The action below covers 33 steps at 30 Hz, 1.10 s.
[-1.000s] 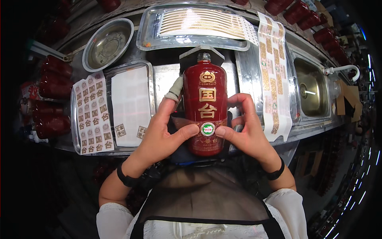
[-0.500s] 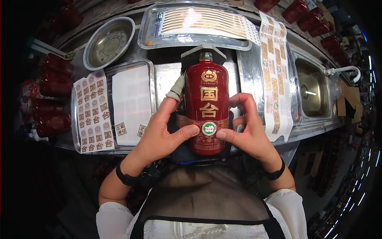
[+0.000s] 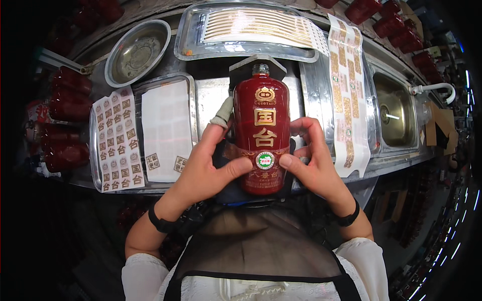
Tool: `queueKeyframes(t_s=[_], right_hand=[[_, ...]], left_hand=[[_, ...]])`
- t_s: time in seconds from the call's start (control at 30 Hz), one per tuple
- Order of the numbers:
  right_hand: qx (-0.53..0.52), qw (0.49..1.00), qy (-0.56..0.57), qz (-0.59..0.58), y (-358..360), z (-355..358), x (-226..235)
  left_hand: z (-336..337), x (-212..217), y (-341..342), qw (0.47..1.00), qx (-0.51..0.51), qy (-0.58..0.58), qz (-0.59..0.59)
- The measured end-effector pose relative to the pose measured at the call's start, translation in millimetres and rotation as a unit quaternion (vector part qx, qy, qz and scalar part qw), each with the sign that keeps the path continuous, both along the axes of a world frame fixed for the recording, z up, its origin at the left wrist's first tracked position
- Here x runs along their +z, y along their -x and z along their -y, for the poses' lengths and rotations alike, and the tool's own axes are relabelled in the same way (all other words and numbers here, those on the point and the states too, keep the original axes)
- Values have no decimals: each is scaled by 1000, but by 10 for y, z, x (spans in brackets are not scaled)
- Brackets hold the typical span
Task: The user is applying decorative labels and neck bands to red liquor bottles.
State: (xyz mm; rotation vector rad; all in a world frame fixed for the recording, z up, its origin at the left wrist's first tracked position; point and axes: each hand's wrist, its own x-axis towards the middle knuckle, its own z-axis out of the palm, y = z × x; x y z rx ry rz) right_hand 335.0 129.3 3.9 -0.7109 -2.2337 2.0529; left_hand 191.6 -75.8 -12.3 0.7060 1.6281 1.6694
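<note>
A glossy red bottle (image 3: 246,108) with gold emblems rests on a dark block-like support (image 3: 275,66) in front of me, its neck pointing away. Around its lower part runs a brownish band label (image 3: 245,156) bearing a round green-and-white seal (image 3: 265,160). My left hand (image 3: 211,168) grips the bottle's left side, thumb pressed on the band; a pale finger cot (image 3: 224,111) covers its index finger. From the right, my right hand (image 3: 314,168) holds the other side, its thumb at the band's right end. The bottle hides some fingertips.
Left stands a tray (image 3: 192,103) with a sheet of gold stickers (image 3: 119,145) and a mostly bare white sheet (image 3: 166,125). Beyond are a metal basin (image 3: 114,55) and a tray of gold strips (image 3: 258,27). Right lie label strips (image 3: 346,95), a sink (image 3: 396,108) and a faucet (image 3: 437,89). Red bottles (image 3: 65,143) line both sides.
My right thumb has slid slightly up and to the right along the band. The bottle has shifted very little, and my left hand keeps its hold.
</note>
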Motion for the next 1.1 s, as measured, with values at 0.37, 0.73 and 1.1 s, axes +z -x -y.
queueKeyframes(t_s=[0.37,0.73,1.1], right_hand=[[28,998,-48,-16,-69,58,12],[-1,999,38,-37,-21,75,-59],[1,998,55,-26,-23,68,-31]], left_hand=[[104,-23,108,977,-123,85,-153],[25,-80,33,998,-51,23,-7],[30,-58,6,998,-56,25,16]])
